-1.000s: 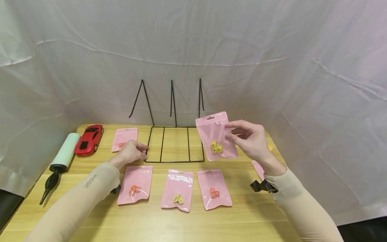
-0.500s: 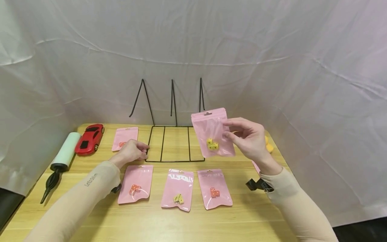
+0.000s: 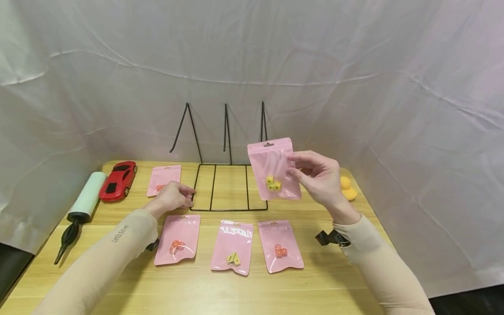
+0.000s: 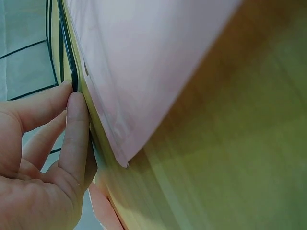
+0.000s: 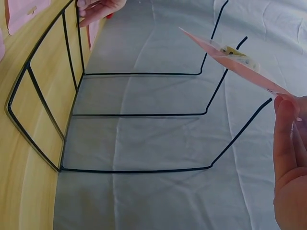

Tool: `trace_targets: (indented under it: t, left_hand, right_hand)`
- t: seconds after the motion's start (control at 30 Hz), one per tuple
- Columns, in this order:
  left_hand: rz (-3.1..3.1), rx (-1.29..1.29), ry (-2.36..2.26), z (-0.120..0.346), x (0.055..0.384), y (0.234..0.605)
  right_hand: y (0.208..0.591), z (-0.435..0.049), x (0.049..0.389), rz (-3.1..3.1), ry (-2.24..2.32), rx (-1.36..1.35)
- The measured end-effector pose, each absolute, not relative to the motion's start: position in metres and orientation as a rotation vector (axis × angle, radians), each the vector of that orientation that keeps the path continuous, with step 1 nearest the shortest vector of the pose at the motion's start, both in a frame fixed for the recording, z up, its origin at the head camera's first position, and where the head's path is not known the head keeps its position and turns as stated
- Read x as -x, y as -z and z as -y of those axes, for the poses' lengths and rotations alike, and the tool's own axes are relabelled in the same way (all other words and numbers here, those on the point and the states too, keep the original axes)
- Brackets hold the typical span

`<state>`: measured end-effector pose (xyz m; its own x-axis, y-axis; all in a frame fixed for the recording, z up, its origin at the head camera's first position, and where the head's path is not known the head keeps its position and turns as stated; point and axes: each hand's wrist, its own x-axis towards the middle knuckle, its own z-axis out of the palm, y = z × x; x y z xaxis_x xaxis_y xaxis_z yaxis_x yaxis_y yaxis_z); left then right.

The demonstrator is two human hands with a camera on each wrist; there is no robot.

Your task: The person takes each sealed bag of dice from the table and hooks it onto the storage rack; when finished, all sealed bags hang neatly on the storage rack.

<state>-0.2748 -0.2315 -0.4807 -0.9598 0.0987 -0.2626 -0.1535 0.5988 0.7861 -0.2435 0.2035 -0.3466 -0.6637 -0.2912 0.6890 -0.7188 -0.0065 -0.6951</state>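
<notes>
My right hand (image 3: 316, 179) pinches the right edge of a pink zip bag (image 3: 261, 157) with yellow dice (image 3: 273, 184) in it. The bag hangs in the air, a little tilted, its hole at the top. It covers the lower part of the right upright of a black wire rack (image 3: 228, 210). In the right wrist view the bag is seen nearly edge-on, close to the hook tip (image 5: 270, 99) of the nearest wire. With thumb and fingers my left hand (image 3: 171, 199) pinches the rack's left base wire near its front corner; the left wrist view shows this grip (image 4: 72, 103).
In front of the rack lie pink bags with orange dice (image 3: 185, 227), yellow dice (image 3: 235, 238) and orange dice (image 3: 275, 234). Another bag (image 3: 165, 175) lies behind my left hand. A red toy car (image 3: 119, 180) and a hand pump (image 3: 87, 194) stand left, a yellow toy (image 3: 348, 192) right.
My right hand has moved the bag left and slightly up, and the bag stands straighter. The yellow toy at the right has come into view. My left hand has stayed on the rack.
</notes>
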Motion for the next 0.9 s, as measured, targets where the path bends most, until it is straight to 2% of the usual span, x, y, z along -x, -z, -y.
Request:
trace_targets:
  t: [0.9]
  left_hand:
    - [-2.567,0.004,-1.272,0.233,0.275,0.482]
  right_hand:
    - [0.36,-0.196,0.269,1.88,-1.787,-0.944]
